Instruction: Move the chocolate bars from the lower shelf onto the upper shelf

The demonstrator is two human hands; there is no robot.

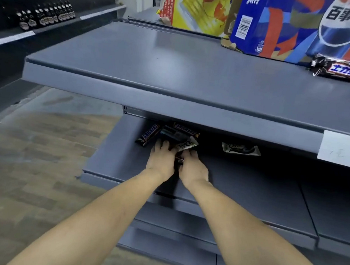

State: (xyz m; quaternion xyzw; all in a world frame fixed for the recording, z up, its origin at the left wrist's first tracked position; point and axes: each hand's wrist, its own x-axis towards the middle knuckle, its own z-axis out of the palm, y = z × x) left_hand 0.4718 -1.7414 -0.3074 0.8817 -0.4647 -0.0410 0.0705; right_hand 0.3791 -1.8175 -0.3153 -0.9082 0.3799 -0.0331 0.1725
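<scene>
Both arms reach under the grey upper shelf to the lower shelf. My left hand and my right hand sit side by side on a small pile of chocolate bars, fingers curled round a dark bar between them and a Dove bar. A Snickers bar lies just left of the pile, another Snickers bar behind it. A second Dove bar lies apart to the right. Snickers bars lie on the upper shelf at the far right.
A blue Pepsi carton and a yellow-orange box stand at the back of the upper shelf. A white price tag hangs on its front edge. Bottles line a shelf at the far left. Wood-look floor lies left.
</scene>
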